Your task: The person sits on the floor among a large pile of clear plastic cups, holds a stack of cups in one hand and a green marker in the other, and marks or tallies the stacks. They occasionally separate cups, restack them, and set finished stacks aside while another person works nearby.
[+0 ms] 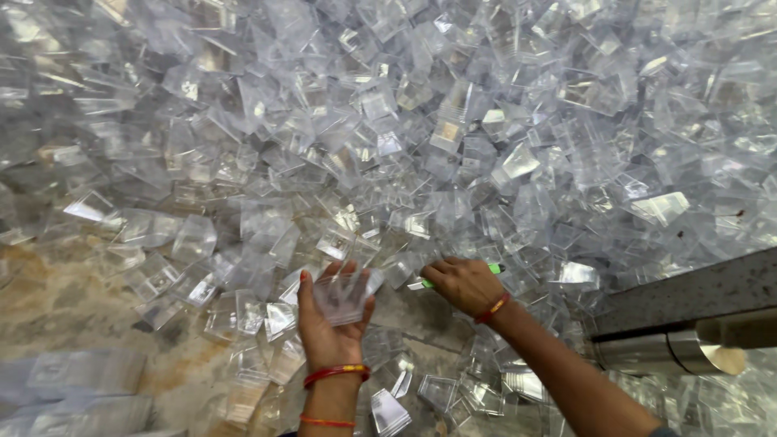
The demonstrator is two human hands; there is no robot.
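Clear plastic everywhere: a deep heap of small transparent boxes (453,121) spread across the far and middle scene, thinning toward the near left, where bare mottled brown surface (65,299) shows through. Near left corner: a few flat stacks of clear pieces (73,380), blurred.

Left hand (332,311) raised at near centre, palm toward the camera, fingers curled around a clear plastic piece (344,295); possibly more than one piece in the grip, hard to tell through the glare. Red and orange bangles on that wrist.

Right hand (463,283) just to the right, palm down and low over the near edge of the heap, closed on a slim green tool (495,268) that pokes out on either side of the fist. Tool's working end not readable. Red thread at the wrist.

Far right, near: a speckled stone ledge (696,295) with a shiny metal pipe (672,352) below it, well apart from both hands.

Judged step: one piece lifted out and held up, tool hand kept ready at the pile. Next move would seem to call for a firm but gentle pinch on the thin, slippery plastic and for bringing tool and piece together clear of the loose boxes, without pushing the heap's edge around.
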